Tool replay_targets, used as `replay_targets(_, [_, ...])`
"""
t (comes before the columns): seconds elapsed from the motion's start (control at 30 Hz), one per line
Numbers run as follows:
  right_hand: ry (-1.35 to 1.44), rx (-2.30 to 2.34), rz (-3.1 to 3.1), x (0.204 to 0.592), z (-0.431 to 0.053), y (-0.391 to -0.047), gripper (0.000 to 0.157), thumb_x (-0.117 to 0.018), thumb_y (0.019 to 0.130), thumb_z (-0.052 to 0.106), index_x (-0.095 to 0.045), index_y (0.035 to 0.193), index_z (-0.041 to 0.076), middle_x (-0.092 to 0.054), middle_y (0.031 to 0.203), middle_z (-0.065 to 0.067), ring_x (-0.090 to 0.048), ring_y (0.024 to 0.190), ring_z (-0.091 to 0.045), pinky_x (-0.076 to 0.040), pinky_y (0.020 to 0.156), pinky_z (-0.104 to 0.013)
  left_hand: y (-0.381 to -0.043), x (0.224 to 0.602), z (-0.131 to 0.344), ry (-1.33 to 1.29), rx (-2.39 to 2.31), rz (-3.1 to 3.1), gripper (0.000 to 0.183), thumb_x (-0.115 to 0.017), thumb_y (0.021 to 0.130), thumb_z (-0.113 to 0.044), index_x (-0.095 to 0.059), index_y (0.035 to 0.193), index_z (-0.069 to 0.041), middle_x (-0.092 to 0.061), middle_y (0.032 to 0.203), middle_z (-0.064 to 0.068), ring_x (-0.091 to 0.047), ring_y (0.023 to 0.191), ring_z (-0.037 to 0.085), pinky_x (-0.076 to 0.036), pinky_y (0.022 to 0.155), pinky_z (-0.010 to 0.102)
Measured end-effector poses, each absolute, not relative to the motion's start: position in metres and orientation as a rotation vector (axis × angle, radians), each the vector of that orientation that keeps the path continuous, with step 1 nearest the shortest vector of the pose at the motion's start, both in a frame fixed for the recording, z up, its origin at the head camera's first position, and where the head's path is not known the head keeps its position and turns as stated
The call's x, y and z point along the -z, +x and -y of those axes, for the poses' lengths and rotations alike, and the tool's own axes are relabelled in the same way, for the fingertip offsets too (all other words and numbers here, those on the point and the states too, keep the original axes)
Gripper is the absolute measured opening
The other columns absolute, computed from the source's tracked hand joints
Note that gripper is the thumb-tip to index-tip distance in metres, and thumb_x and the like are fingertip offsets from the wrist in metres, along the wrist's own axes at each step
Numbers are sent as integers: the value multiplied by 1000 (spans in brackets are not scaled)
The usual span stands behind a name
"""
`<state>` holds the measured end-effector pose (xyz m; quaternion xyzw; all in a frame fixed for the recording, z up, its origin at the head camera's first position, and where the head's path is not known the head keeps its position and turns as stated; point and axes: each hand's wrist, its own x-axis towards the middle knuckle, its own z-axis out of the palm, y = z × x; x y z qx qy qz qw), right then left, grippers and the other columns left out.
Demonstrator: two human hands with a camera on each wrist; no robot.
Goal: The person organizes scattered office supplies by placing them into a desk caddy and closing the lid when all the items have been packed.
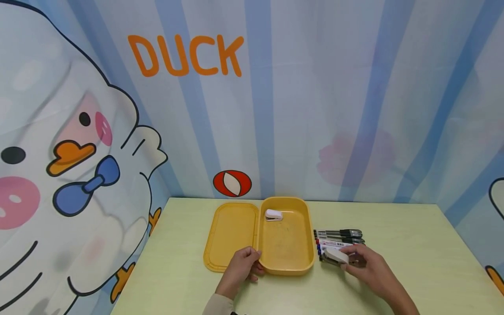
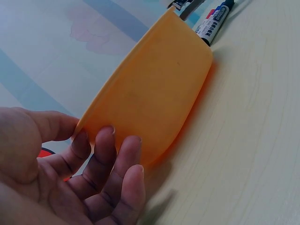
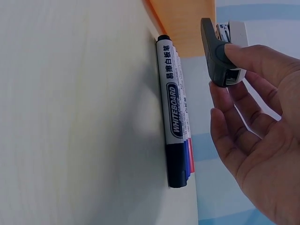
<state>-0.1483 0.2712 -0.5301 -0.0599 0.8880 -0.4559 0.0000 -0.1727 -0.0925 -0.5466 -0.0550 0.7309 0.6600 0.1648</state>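
Observation:
My left hand (image 1: 243,267) pinches the rim of a yellow plastic box (image 1: 286,266) at its front left corner, thumb on the rim and fingers along the outer wall (image 2: 150,89). In my right hand (image 1: 368,267) is a small white and dark grey stapler (image 1: 336,255), gripped between thumb and fingers (image 3: 234,101). This stapler (image 3: 218,56) is raised over the row of markers to the right of the box. A second stapler (image 1: 273,215), pale and small, lies inside the box near its back left corner.
The yellow lid (image 1: 232,236) lies flat against the box's left side. Whiteboard markers (image 3: 174,108) with black, blue and red caps lie in a row at the right, with black pens (image 1: 342,233) behind them. A printed curtain (image 1: 291,109) hangs beyond the table's back edge.

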Motion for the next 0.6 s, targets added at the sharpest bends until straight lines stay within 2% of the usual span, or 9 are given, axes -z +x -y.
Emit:
replay_targets(0.37, [-254,1425,-2803,519,-268,-157,34,-81,87,14,-68,119,13,-67,119,-10,-69,102,-24,-59,81,-30,-173,546,92,-160,-1866,-2094,33,-57,105,-31,-62,92,-1,-69,79,4,-74,73,19,-52,51,25])
replay_targets(0.6, [-370,1447,-2833,512,-266,-164,30,-79,89,18,-68,118,17,-68,114,-3,-69,102,-25,-59,84,-33,-172,545,92,-168,-1858,-2098,33,-57,104,-31,-62,92,-1,-69,79,4,-74,73,19,-52,51,25])
